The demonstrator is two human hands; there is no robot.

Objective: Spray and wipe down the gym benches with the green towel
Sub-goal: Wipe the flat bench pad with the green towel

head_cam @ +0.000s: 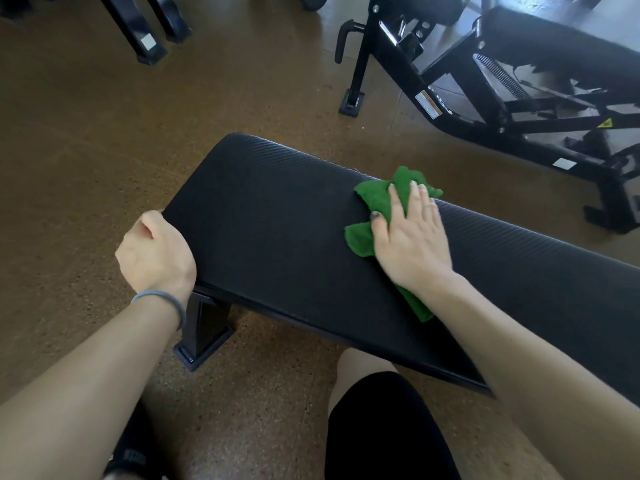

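Note:
A flat black gym bench [270, 216] with a ribbed pad runs from the middle of the view down to the right. A crumpled green towel [372, 199] lies on its far side. My right hand [410, 237] presses flat on the towel, fingers straight and spread toward the pad's far edge. My left hand [156, 252] holds the bench's near left corner, its fingers curled over the edge and hidden behind the hand. No spray bottle is in view.
A second black adjustable bench [519, 98] on a steel frame stands at the upper right, close beyond the flat bench. Black rack feet [149, 46] sit at the upper left. Brown speckled flooring surrounds the bench. My knee in black shorts [381, 420] is below it.

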